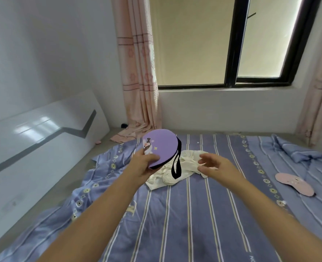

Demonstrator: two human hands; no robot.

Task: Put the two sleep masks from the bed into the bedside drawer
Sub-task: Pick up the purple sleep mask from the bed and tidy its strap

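My left hand [144, 165] grips a purple sleep mask [161, 146] with a cartoon print, held up above the bed, its black strap [176, 167] dangling below. To the right of the mask, my right hand [216, 164] hovers with fingers apart and nothing in it. A pink sleep mask [294, 183] lies flat on the blue striped bedsheet [194, 214] at the far right. No bedside drawer is in view.
A crumpled white cloth [177, 173] lies on the bed under my hands. A glossy white headboard [33, 140] runs along the left. Pink curtains [139, 72] hang beside the window at the back. A blue bundle of bedding [296, 150] sits at the back right.
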